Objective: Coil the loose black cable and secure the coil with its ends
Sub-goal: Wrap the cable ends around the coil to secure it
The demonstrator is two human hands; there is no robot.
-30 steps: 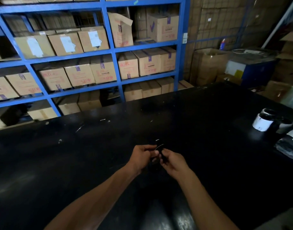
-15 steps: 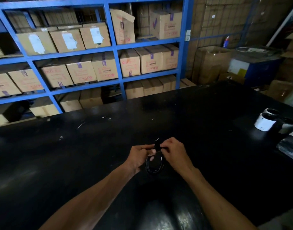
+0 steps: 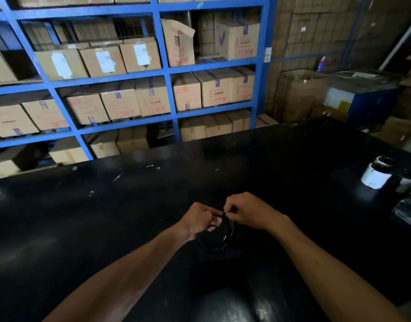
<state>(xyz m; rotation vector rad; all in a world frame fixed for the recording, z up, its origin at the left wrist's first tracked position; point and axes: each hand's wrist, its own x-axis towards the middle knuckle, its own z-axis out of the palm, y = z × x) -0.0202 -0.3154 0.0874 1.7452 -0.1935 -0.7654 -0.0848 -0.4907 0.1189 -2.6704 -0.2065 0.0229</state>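
A black cable (image 3: 215, 246) hangs as a small round coil just above the black table (image 3: 107, 217), hard to tell apart from the dark top. My left hand (image 3: 198, 220) grips the coil at its upper left edge. My right hand (image 3: 247, 211) pinches a thin end of the cable at the top of the coil, fingertips almost touching those of the left hand. The cable's plugs are not visible.
White tape rolls (image 3: 375, 175) stand at the table's right edge, with a dark plastic bag (image 3: 409, 211) beside them. Blue shelving (image 3: 169, 75) full of cardboard boxes rises behind the table. More cartons and a blue bin (image 3: 367, 98) sit at the back right.
The coil has come into view below my hands and hangs lower and wider. My right hand has risen over the top of the coil, pinching the cable end.
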